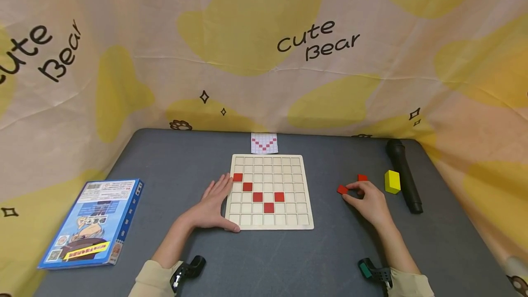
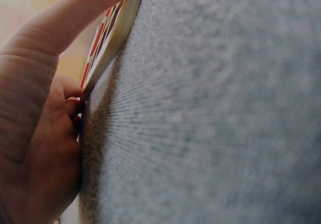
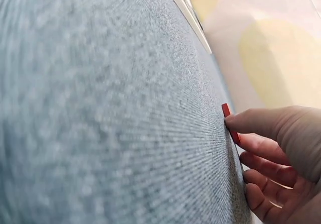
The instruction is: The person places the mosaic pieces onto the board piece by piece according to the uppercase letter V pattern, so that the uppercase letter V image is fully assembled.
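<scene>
A pale wooden grid board (image 1: 288,219) lies mid-table, with several red square tiles (image 1: 269,207) in its cells, set in a slanting line that turns upward at the right. Along the board's left edge rests my left hand (image 1: 210,207), fingers extended and thumb at the near left corner. To the right of the board, my right hand (image 1: 370,203) pinches one red tile (image 1: 342,189) between thumb and fingertips, close to the tabletop; the right wrist view shows this tile (image 3: 230,124) edge-on. Just behind that hand lies another red tile (image 1: 362,178), partly hidden.
A small pattern card (image 1: 264,144) with a red V lies behind the board. At the right are a yellow block (image 1: 392,182) and a black microphone (image 1: 405,175). A blue box (image 1: 90,223) lies at the left. Printed cloth (image 1: 247,58) hangs behind the grey table (image 1: 264,260).
</scene>
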The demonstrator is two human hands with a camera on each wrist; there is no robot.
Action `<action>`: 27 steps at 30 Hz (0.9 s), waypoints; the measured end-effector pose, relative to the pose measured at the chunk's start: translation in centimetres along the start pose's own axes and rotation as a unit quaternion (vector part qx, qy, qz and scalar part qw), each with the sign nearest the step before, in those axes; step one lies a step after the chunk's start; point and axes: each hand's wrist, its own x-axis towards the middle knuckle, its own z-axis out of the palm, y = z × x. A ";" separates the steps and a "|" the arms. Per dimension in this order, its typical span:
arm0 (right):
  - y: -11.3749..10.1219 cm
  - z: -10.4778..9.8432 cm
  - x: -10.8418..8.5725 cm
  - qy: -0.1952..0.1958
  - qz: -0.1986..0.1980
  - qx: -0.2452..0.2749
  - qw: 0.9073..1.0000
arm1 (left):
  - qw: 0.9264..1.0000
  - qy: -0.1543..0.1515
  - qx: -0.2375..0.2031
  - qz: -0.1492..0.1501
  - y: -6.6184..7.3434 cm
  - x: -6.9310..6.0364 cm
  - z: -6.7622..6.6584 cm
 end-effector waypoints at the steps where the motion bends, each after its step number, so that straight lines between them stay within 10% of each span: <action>1: 0.0 0.1 0.0 0.001 -0.001 -0.001 1.000 | 1.000 -0.001 0.001 -0.001 0.0 0.0 0.0; 17: -2.8 2.8 1.4 -0.019 0.027 0.045 0.998 | 1.000 0.006 -0.007 0.006 0.1 0.2 0.0; 27: -6.3 5.3 2.2 -0.036 -0.030 0.077 0.996 | 1.000 0.006 -0.003 0.009 0.0 0.1 0.0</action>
